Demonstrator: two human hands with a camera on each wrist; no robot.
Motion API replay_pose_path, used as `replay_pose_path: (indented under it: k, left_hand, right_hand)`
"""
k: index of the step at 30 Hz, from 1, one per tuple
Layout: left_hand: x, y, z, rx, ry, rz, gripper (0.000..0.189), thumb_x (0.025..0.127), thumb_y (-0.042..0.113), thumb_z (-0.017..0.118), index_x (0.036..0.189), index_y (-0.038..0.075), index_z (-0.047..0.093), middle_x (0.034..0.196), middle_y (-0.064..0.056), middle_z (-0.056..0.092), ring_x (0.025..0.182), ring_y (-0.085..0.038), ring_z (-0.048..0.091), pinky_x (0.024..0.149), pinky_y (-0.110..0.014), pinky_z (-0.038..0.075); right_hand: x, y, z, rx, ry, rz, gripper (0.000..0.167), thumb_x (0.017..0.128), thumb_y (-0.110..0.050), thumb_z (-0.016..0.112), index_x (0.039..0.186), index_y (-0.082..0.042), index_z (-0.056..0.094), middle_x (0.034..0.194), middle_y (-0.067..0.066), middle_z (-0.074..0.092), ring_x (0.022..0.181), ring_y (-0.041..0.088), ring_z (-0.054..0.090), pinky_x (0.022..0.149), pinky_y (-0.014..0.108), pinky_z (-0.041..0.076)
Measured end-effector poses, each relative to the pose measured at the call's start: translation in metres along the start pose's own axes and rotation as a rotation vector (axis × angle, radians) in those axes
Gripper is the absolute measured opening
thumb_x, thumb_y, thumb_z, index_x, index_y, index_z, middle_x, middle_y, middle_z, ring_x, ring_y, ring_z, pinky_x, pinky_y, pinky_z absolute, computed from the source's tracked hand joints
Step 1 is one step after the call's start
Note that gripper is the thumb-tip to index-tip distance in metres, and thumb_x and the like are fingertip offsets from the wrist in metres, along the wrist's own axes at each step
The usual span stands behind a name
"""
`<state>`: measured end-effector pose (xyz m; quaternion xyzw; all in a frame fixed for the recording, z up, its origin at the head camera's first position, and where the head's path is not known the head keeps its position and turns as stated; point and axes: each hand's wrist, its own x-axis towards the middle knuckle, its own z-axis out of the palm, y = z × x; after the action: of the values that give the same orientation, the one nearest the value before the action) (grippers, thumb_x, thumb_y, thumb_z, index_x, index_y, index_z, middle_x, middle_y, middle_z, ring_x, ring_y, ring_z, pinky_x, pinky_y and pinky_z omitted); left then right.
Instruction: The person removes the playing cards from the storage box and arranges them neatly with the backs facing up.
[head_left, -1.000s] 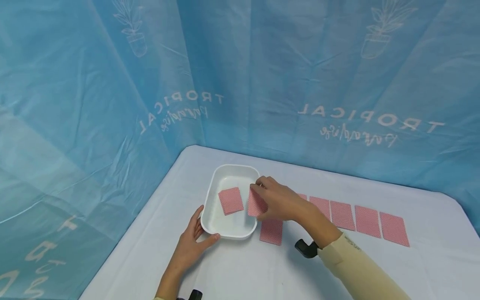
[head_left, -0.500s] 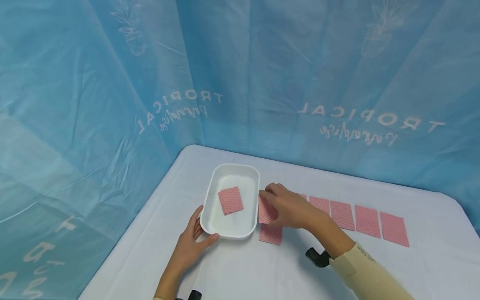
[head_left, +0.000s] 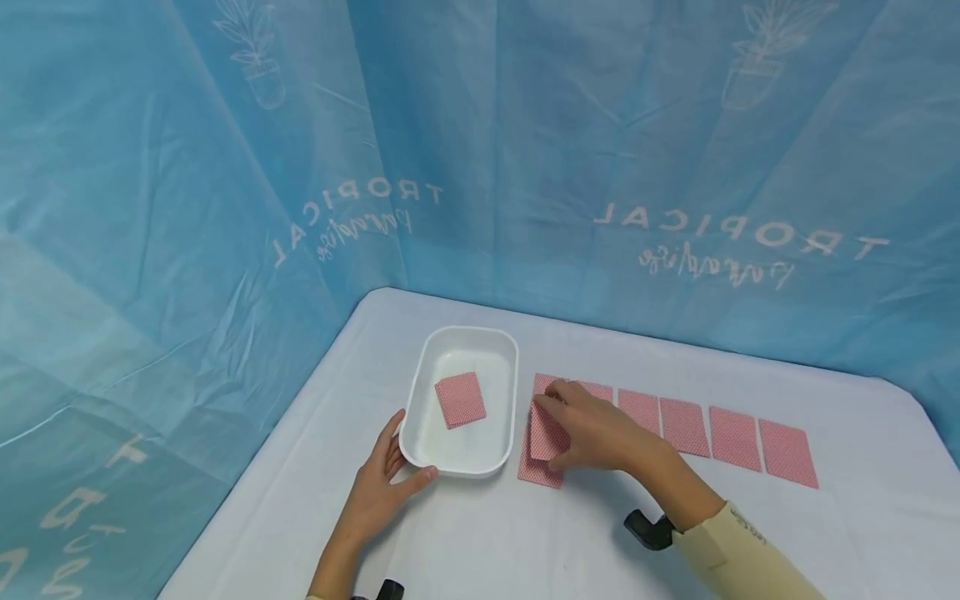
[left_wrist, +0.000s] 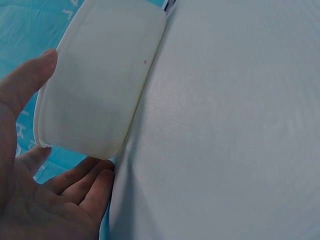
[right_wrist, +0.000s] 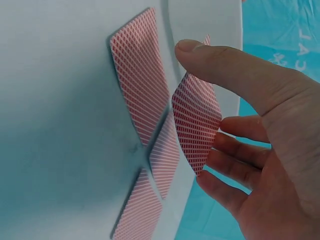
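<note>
In the head view, a white plastic tray (head_left: pixel 465 454) stands on the table with a red-patterned playing card (head_left: pixel 460 400) lying inside. My left hand (head_left: pixel 378 487) holds the tray's near left corner; its thumb touches the wall near the rim in the left wrist view. Right of the tray, my right hand (head_left: pixel 602 429) pinches a playing card (head_left: pixel 549 435) by its edges. The right wrist view shows this held card (right_wrist: pixel 197 120) bowed between thumb and fingers, apart from the cards below. Under it, a near card (head_left: pixel 538 473) and a far card (head_left: pixel 550 382) are partly covered.
A row of face-down cards runs to the right, among them a card (head_left: pixel 684 427) in the middle and one at the right end (head_left: pixel 789 452). A white cloth (head_left: pixel 480 550) covers the table. Blue printed curtains (head_left: pixel 525 167) hang behind and at left.
My right hand, with the card pinched in it, has moved right and slightly nearer, from the tray's right rim to above the table cards. My left hand and the tray stay in place.
</note>
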<state>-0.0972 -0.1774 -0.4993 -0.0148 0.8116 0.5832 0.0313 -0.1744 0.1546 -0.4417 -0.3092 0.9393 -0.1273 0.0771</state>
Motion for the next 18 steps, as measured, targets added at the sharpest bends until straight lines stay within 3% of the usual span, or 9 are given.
replay_pose_path:
  k: [6,18]
  left_hand:
    - [0.002,-0.001,0.001,0.000,0.004,0.019,0.095,0.077,0.028,0.083,0.152,0.031,0.024,0.143,-0.004,0.045,0.130,-0.016,0.045,0.103,-0.029,0.038]
    - [0.003,-0.002,0.001,0.009,0.007,0.003,0.097,0.076,0.036,0.082,0.152,0.030,0.023,0.145,-0.003,0.043,0.131,-0.014,0.043,0.102,-0.026,0.038]
  right_hand:
    - [-0.001,0.000,0.006,0.008,0.005,0.007,0.089,0.065,-0.046,0.088,0.140,-0.013,0.051,0.120,-0.006,0.044,0.097,0.007,0.041,0.072,0.022,0.049]
    - [-0.011,0.007,0.022,-0.012,0.006,0.063,0.094,0.060,-0.049,0.089,0.139,-0.015,0.052,0.126,-0.003,0.047,0.110,0.012,0.045,0.085,0.030,0.051]
